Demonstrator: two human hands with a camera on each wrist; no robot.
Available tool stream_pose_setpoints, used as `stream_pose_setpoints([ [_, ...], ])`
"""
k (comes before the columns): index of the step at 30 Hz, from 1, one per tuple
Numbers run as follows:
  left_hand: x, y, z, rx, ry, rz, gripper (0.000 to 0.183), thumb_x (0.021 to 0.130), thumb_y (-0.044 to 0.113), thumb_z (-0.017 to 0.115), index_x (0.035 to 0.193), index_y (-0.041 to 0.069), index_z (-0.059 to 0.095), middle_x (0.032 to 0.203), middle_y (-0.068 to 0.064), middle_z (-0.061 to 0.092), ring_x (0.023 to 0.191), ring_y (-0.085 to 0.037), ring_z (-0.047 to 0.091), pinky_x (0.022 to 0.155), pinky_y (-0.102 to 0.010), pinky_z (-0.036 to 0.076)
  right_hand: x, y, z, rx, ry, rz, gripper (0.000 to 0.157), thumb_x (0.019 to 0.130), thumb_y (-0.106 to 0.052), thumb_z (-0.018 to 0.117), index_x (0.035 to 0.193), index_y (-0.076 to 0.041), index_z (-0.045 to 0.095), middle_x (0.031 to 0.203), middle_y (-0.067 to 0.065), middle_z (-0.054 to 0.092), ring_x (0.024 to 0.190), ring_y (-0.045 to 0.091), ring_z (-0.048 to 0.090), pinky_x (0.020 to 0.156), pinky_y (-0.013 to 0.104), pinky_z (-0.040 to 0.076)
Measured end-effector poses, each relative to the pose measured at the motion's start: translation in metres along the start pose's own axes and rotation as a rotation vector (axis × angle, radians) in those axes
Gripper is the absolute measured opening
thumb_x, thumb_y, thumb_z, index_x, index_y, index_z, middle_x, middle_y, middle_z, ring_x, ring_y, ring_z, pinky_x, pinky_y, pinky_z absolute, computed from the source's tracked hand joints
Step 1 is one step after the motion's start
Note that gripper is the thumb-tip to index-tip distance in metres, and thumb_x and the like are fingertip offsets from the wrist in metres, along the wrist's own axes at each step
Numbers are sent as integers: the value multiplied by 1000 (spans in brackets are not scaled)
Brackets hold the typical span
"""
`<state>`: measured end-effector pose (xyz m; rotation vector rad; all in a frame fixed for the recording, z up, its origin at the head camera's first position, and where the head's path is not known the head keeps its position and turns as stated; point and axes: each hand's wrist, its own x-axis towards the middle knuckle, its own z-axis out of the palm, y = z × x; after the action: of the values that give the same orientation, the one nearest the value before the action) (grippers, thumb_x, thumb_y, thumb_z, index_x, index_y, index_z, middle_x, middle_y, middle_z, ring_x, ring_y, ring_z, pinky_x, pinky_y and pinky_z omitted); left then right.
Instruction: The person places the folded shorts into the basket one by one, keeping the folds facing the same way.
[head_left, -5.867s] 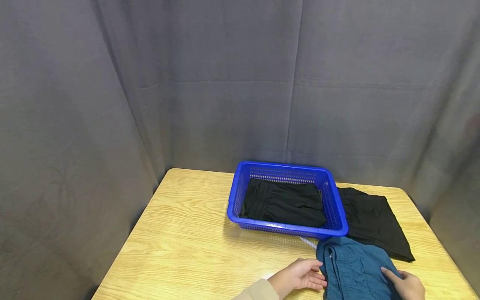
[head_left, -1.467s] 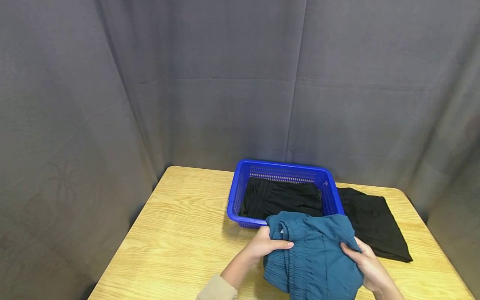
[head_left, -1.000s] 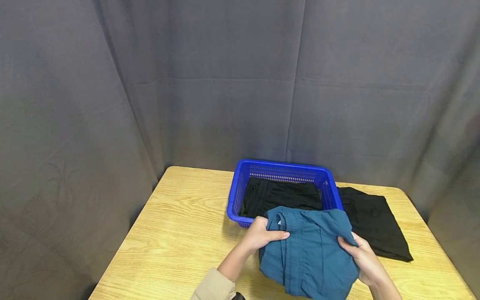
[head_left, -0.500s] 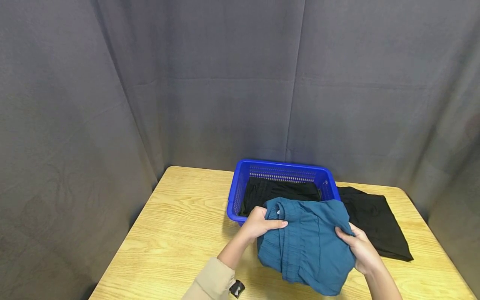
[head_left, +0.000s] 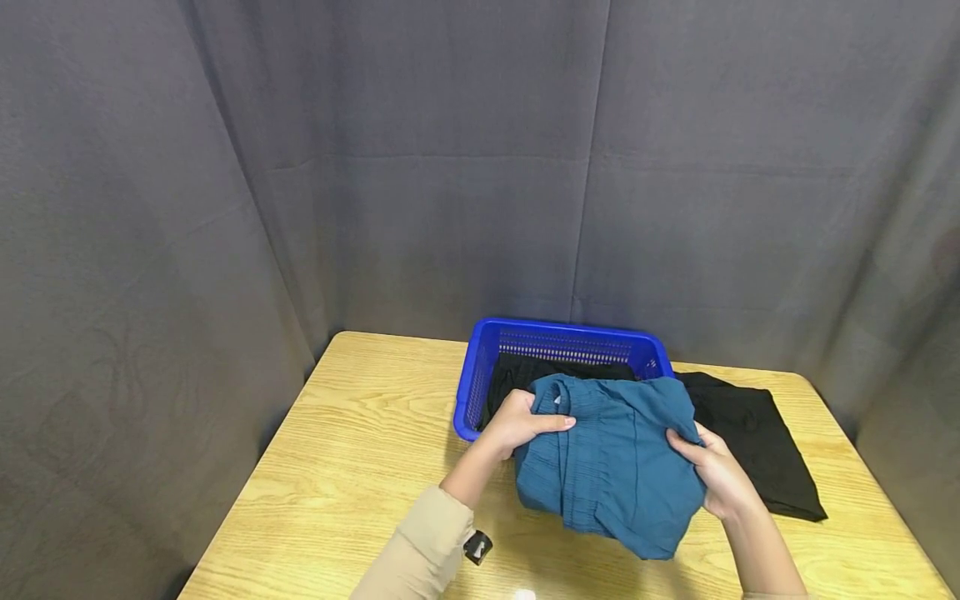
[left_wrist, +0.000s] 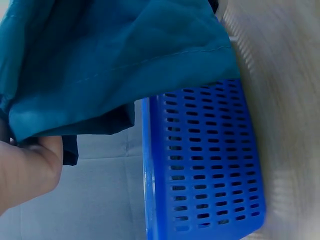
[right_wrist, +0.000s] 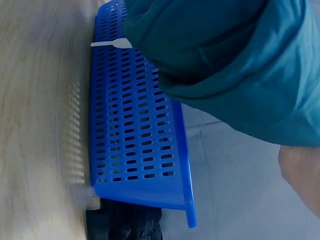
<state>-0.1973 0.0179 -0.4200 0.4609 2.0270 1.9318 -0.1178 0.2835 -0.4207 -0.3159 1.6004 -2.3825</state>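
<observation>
Folded teal pants (head_left: pixel 626 475) with a gathered elastic waistband are held up in both hands, overlapping the front of the blue plastic basket (head_left: pixel 467 387). My left hand (head_left: pixel 513 425) pinches the waistband end, thumb lying on top. At the opposite end, my right hand (head_left: pixel 716 475) grips the side edge with thumb on top and fingers underneath. Folded black clothing (head_left: pixel 510 375) lies inside the basket, partly covered by the pants. In the wrist views, the teal cloth (left_wrist: pixel 125 55) hangs beside the basket's slotted wall (right_wrist: pixel 130 115). A thin white strip (right_wrist: pixel 117 43) dangles by that wall.
A folded black garment (head_left: pixel 765 454) lies right of the basket on the wooden table (head_left: pixel 352 450). A grey curtain (head_left: pixel 450 208) stands behind the table and at its sides. A small black device (head_left: pixel 477 547) sits at the left wrist.
Earlier the teal pants lay on the table at front right, with the hands at their sides. Both hands gripped and lifted them leftward, then farther forward over the basket's front.
</observation>
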Motion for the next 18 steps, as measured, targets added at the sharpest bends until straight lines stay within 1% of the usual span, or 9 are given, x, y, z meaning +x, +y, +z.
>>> stream_pose_setpoints([
  [2, 4, 2, -1, 26, 7, 2, 22, 74, 8, 74, 62, 4, 56, 55, 9, 47, 53, -4, 43, 52, -18, 41, 3, -2, -1, 8, -7, -3, 38, 100, -6, 31, 116, -26, 59, 102, 1, 63, 87, 16, 63, 71, 32, 54],
  [4, 7, 4, -2, 63, 19, 14, 34, 74, 10, 74, 55, 10, 47, 52, 10, 38, 51, -5, 35, 48, -18, 35, 6, -3, -3, 10, 1, 0, 37, 100, -6, 31, 116, -27, 58, 102, 0, 63, 86, 15, 64, 70, 32, 54],
  [7, 13, 6, -4, 107, 34, 31, 45, 74, 12, 75, 51, 14, 35, 51, 9, 26, 50, -6, 27, 47, -20, 27, 11, -6, -4, -4, 13, -3, 35, 100, -7, 33, 116, -27, 56, 102, 0, 62, 86, 15, 64, 70, 31, 54],
  [8, 15, 7, -4, 109, 36, 36, 45, 74, 12, 75, 51, 14, 36, 51, 9, 27, 50, -6, 28, 47, -20, 28, 12, -7, -4, -8, 15, -5, 34, 100, -8, 33, 116, -26, 56, 103, -1, 62, 87, 15, 63, 70, 31, 54],
  [10, 19, 8, -5, 124, 43, 36, 47, 74, 13, 75, 51, 15, 34, 51, 9, 26, 50, -7, 27, 47, -21, 27, 16, -10, -5, -12, 26, -8, 32, 99, -8, 35, 116, -26, 55, 103, -1, 62, 88, 14, 63, 72, 30, 53],
  [12, 24, 11, -6, 128, 49, 41, 45, 74, 13, 75, 51, 15, 36, 51, 9, 28, 50, -7, 29, 47, -20, 28, 20, -11, -6, -36, 43, -11, 30, 99, -10, 36, 116, -26, 55, 102, -1, 62, 86, 13, 63, 70, 30, 54],
  [18, 35, 17, -10, 106, 46, 47, 46, 76, 12, 74, 51, 13, 35, 51, 8, 28, 50, -6, 29, 49, -20, 30, 33, -15, -7, -42, 84, -20, 29, 98, -9, 39, 113, -27, 57, 101, -2, 63, 88, 13, 63, 72, 29, 53],
])
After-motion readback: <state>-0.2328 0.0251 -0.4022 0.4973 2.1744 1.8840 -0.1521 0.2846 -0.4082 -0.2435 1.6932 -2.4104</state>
